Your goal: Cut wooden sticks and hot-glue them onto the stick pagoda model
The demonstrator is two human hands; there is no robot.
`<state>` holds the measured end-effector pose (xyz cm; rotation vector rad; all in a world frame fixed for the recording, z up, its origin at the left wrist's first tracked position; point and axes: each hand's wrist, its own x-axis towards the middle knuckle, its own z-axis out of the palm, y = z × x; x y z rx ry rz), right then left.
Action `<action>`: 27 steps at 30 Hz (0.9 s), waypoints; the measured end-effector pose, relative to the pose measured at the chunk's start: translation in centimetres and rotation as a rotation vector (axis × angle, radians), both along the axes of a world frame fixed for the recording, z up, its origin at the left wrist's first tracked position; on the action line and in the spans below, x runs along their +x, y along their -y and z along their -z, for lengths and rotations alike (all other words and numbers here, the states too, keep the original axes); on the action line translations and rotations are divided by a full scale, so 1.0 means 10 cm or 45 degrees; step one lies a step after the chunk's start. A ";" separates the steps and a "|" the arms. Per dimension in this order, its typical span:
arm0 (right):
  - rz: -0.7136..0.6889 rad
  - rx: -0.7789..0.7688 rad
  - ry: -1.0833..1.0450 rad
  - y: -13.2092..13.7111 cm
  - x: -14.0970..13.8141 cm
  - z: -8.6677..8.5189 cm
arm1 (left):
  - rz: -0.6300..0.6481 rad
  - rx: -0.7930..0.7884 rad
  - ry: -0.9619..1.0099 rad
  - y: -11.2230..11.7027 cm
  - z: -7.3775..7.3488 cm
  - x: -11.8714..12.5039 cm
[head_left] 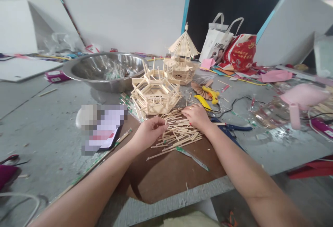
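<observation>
A heap of short wooden sticks (179,135) lies on a brown board (166,175) in front of me. At the heap's left side is my left hand (149,131), thumb and fingers curled together; whatever they may hold is too small to make out. My right hand (197,116) rests over the heap's right side, fingers apart and touching the sticks. Just behind the sticks stands a six-sided wooden stick frame (157,97) with upright posts. Farther back is a stick pavilion (182,55) with a pointed roof.
A steel basin (91,81) holds clear wrappers. A phone (108,126) lies left of the board. To the right are a yellow glue gun (212,95) with its cord, blue-handled pliers (234,128) and a pink-lidded jug (275,112). Bags (240,52) stand behind.
</observation>
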<state>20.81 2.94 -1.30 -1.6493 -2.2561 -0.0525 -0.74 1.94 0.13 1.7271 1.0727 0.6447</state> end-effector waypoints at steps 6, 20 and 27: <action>-0.039 -0.400 -1.272 0.14 -0.10 -0.15 | -0.059 -0.321 0.268 0.03 -0.01 0.06; -0.159 -1.006 -1.661 0.26 -0.41 -0.10 | 0.055 -0.487 0.309 0.10 0.00 0.11; -0.235 -0.908 -1.494 0.27 -0.43 -0.07 | 0.083 -0.458 0.259 0.10 -0.04 0.12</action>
